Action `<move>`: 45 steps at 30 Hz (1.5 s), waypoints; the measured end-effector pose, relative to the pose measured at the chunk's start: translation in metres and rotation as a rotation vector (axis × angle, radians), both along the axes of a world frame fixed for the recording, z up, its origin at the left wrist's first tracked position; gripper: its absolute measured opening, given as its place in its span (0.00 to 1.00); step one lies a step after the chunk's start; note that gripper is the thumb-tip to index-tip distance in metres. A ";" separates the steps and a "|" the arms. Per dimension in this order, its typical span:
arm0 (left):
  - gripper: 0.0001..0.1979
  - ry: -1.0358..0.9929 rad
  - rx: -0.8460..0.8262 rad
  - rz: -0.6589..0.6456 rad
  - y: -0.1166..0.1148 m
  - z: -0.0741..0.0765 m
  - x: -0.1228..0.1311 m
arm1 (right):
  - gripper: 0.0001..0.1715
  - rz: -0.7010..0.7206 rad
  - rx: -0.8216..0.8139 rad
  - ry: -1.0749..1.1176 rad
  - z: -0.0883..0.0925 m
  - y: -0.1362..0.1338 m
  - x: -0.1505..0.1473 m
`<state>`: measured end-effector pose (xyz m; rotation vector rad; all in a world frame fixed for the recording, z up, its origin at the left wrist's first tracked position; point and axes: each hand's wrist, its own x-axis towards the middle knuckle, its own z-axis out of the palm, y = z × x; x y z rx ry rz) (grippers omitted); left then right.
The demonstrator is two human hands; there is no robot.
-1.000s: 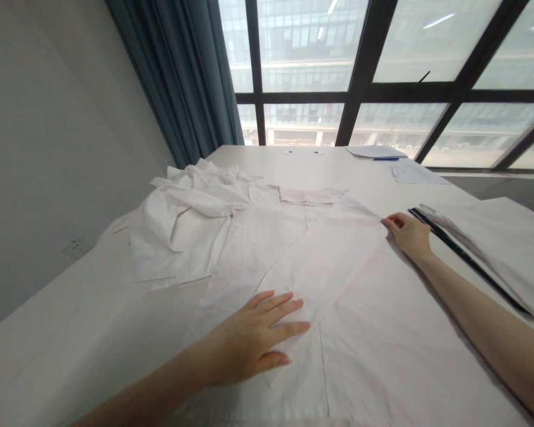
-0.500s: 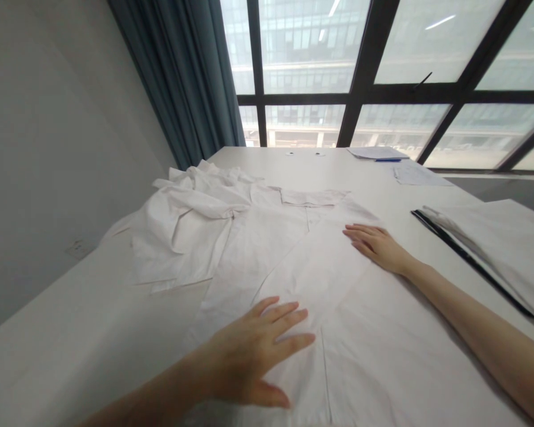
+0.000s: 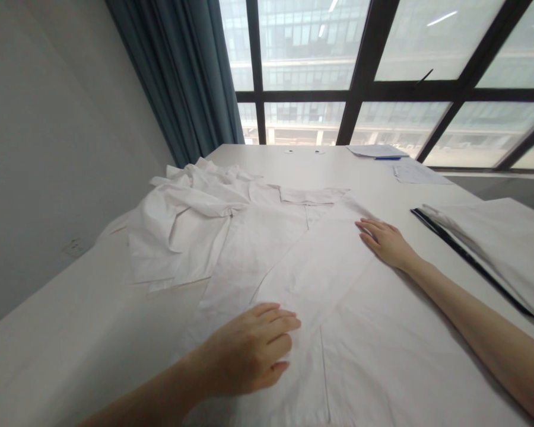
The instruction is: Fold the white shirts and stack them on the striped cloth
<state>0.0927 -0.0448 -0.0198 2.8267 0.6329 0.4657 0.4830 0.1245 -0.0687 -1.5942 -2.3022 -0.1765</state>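
Note:
A white coat (image 3: 293,267) lies spread out, its collar (image 3: 309,196) at the far end and a sleeve (image 3: 173,231) bunched in folds at the left. My left hand (image 3: 249,350) rests palm down over the lower front, fingers loosely bent and slightly apart, with nothing visibly gripped. Farther up, near the coat's right edge, my right hand (image 3: 385,243) lies flat on the cloth with its fingers stretched out. What is under both palms is hidden.
The white table (image 3: 258,157) reaches back to the window. At the right is a folded white cloth (image 3: 507,243) with a black edge (image 3: 471,261) below it. Papers (image 3: 376,151) and a blue pen (image 3: 388,158) lie at the far end. A blue curtain (image 3: 182,77) hangs at the left.
My left hand's spread fingers have drawn in and bent, and the hand has shifted slightly left. My right hand has slid a little right toward the coat's edge.

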 end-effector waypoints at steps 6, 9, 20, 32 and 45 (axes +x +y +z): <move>0.07 -0.172 0.049 0.013 0.002 0.010 -0.001 | 0.27 -0.097 -0.025 -0.014 0.002 -0.005 -0.005; 0.06 -0.248 0.060 -0.039 0.003 0.012 -0.003 | 0.27 -0.161 -0.041 -0.018 0.002 -0.006 -0.007; 0.07 -0.261 0.193 0.195 0.010 0.007 -0.004 | 0.22 -0.081 0.119 0.034 0.004 -0.005 -0.004; 0.05 0.033 0.116 0.612 0.020 -0.004 -0.009 | 0.19 -0.065 0.120 0.123 0.003 -0.003 -0.003; 0.03 0.140 0.191 0.657 0.023 0.000 -0.012 | 0.24 -0.480 0.139 0.030 0.012 -0.010 -0.003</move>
